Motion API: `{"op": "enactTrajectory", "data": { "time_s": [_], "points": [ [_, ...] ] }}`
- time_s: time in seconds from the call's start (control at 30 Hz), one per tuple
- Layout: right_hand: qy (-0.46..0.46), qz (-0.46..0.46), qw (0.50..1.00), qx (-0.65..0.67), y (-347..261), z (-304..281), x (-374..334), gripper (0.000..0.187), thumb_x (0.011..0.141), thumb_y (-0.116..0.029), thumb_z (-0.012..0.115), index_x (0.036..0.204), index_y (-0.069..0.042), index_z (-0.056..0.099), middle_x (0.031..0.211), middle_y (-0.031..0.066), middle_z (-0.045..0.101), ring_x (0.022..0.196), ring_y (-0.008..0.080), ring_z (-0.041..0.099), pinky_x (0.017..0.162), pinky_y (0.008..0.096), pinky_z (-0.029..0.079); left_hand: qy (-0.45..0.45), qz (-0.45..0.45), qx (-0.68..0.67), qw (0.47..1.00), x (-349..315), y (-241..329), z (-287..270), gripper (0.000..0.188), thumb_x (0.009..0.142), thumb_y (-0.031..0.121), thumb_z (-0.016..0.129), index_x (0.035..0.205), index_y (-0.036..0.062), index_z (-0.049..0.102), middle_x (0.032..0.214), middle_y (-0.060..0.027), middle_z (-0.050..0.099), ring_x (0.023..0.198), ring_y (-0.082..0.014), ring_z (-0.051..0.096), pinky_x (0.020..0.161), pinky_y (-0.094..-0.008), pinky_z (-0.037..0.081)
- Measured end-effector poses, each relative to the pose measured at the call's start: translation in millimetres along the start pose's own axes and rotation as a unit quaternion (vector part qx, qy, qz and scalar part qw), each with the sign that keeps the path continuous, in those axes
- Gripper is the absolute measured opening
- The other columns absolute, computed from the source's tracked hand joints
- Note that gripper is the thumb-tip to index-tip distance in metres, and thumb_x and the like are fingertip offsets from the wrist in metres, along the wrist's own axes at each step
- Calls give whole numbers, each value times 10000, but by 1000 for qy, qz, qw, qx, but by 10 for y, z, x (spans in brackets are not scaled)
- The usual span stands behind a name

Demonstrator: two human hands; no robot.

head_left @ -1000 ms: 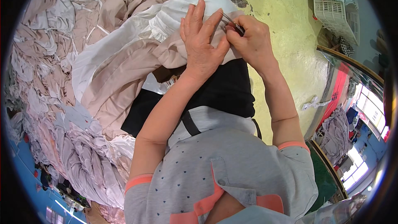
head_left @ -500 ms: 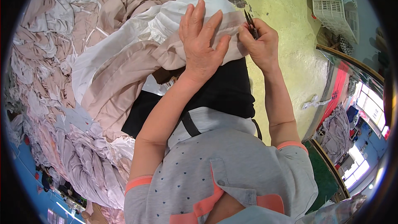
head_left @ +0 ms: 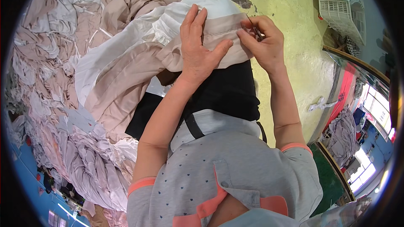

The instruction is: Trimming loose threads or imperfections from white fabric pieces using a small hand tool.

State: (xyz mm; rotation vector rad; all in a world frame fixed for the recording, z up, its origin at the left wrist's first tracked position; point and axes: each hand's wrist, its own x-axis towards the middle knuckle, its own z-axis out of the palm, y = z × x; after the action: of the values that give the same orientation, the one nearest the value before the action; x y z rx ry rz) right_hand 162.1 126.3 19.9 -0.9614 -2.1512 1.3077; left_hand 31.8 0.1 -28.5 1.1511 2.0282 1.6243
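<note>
A beige cloth with a stitched seam and a white part lies over my lap, on black fabric. My left hand rests flat on the beige cloth, fingers stretched out and thumb apart. At the cloth's right edge, my right hand is closed around a small dark pair of thread snips, its tips pointing up and left. My right thumb and fingertips are beside or touching the cloth edge; whether they pinch it I cannot tell. The snips' handles are mostly hidden in my palm.
Heaped beige and white cloth covers the left side, with a twisted mauve bundle lower down. Right of my lap is a worn yellow floor. A white plastic basket stands at the upper right, above a wood-edged surface.
My left hand has slid slightly left, its fingers closer together, baring more of the seam. In my right hand the snips have tilted, and less of the blades shows.
</note>
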Motion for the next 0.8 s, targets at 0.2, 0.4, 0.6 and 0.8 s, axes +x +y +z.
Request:
{"op": "enactTrajectory", "data": {
  "time_s": [0.2,0.4,0.6,0.8],
  "points": [
    [-16,-26,999,-38,9,56,68,121,799,-35,747,881,-5,663,804,13,605,666,57,528,590,210,436,-1,-12,-10,1000,4,-10,22,845,669,191,853,1379,-8,441,1474,-238,370,1346,-381,384,1094,-445,352],
    [-19,-46,995,-82,62,64,91,99,823,-68,710,827,-6,633,729,19,595,624,58,517,551,230,415,-1,-1,9,1000,10,29,45,846,676,184,836,1386,-22,424,1475,-236,370,1340,-385,386,1100,-453,334],
    [-30,11,999,-20,79,20,51,119,855,-103,692,831,-14,616,713,-34,552,642,30,468,565,211,393,7,90,83,992,108,135,58,554,685,142,804,1210,80,638,1444,-210,422,1331,-402,391,1082,-473,319],
    [-10,98,993,65,71,-36,40,127,879,-116,696,853,-14,624,732,-57,551,668,14,464,581,190,388,-7,88,109,990,160,153,121,384,719,130,799,1095,118,722,1407,-150,482,1318,-385,412,1071,-455,351]
  ]
}}
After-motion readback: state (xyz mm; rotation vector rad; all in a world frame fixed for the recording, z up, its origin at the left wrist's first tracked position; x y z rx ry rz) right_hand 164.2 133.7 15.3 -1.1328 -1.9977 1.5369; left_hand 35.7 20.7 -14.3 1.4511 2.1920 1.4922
